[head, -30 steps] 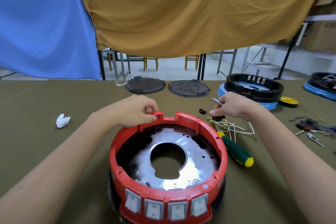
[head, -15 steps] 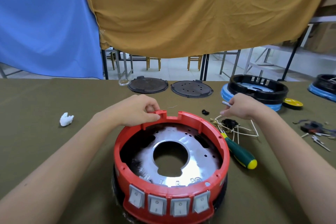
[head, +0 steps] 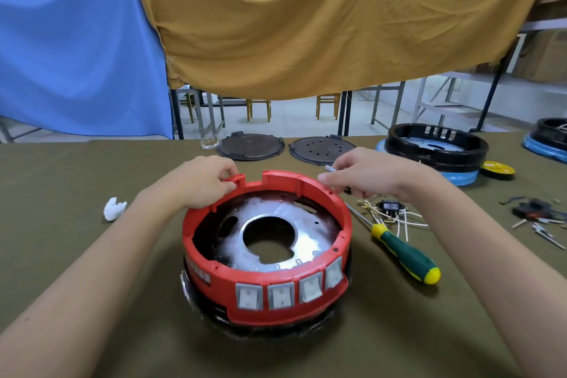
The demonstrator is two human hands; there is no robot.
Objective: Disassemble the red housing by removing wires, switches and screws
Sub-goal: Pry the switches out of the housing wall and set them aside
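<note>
**Two hands at the far rim of a red housing on a desk**

The left hand point(head: 204, 184) grips the far rim of the red housing point(head: 267, 255), fingers curled over a raised tab beside a notch in the rim. The right hand point(head: 365, 175) hovers at the far right of the same rim, its fingers pinched around a small pale rod-like piece point(head: 330, 168); what that piece is cannot be told. Both hands sit at the far side of the housing, and the housing lies straight ahead between the two forearms, on the desk point(head: 61, 255). The housing is a round ring with no long axis; its open side faces up, showing a shiny metal plate point(head: 276, 224) with a large central hole.

Four grey rocker switches point(head: 288, 293) sit in a row on the near wall, the side farthest from both hands. Reaching them would likely mean turning the ring or drawing the hands back towards the body.

To the right, just beside the housing, lies one screwdriver point(head: 402, 250) with a green and yellow handle, its shaft pointing towards the right hand, which is the nearer one. Next to it is one loose bundle of white wires point(head: 395, 218) with a small black part.

Farther out: two dark round plates point(head: 250, 147), one black housing on a blue base point(head: 435, 144), one yellow disc point(head: 497, 169), a scatter of small parts point(head: 537, 218) at far right, and one white scrap point(head: 114, 209) at left.
</note>
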